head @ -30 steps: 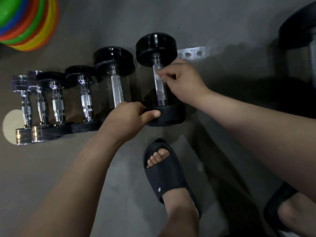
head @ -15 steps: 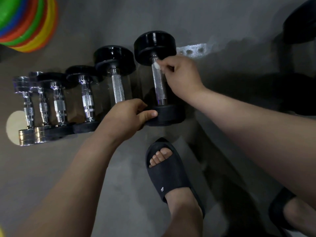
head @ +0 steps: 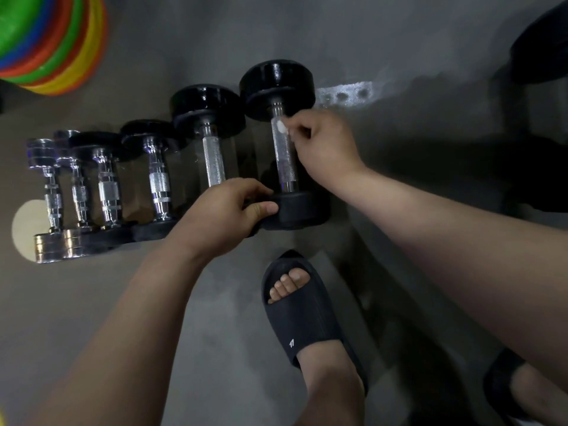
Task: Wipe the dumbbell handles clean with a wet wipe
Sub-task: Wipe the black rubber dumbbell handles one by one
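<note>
Several dumbbells lie in a row on the grey floor, growing larger to the right. The rightmost one is a large black dumbbell (head: 278, 84) with a knurled chrome handle (head: 285, 161). My right hand (head: 325, 142) pinches a small white wet wipe (head: 281, 127) against the top of that handle, just under the far weight head. My left hand (head: 221, 216) grips the near black head (head: 295, 210) of the same dumbbell, thumb across its rim. The neighbouring black dumbbell (head: 212, 161) lies just left of it.
Smaller chrome dumbbells (head: 107, 189) fill the row's left part. A stack of coloured discs (head: 52, 41) sits at the top left. My feet in black slides (head: 304, 315) stand on the floor below the row. A dark weight (head: 541, 47) looms at the top right.
My right hand has slid the wipe up the handle toward the far head. My left hand has kept its grip on the near head.
</note>
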Demonstrator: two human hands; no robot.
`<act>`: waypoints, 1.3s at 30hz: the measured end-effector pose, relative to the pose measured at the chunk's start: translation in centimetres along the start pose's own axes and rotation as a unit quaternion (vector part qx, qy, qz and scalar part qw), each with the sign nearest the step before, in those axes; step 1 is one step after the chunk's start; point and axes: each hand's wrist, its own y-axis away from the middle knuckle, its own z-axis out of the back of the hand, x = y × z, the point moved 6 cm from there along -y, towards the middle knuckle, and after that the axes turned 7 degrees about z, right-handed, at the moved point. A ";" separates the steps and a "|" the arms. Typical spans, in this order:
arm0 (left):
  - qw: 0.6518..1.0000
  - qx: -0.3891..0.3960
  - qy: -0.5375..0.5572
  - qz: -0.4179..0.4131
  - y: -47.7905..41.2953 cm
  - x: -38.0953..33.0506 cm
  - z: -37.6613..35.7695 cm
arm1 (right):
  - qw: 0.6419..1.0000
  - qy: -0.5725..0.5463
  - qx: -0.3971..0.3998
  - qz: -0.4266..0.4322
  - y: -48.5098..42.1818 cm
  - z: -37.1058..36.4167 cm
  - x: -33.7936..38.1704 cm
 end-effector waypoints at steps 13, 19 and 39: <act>1.000 -0.002 0.007 0.002 -0.3 0.3 -0.2 | 0.994 -0.081 0.012 -0.077 -1.1 0.4 -0.2; 1.000 -0.005 0.008 0.000 -0.5 0.6 -0.3 | 0.982 -0.122 0.087 -0.112 1.8 0.0 -1.7; 1.000 -0.002 0.024 -0.004 -0.6 0.6 -0.3 | 0.962 0.052 0.264 0.036 1.1 1.4 2.5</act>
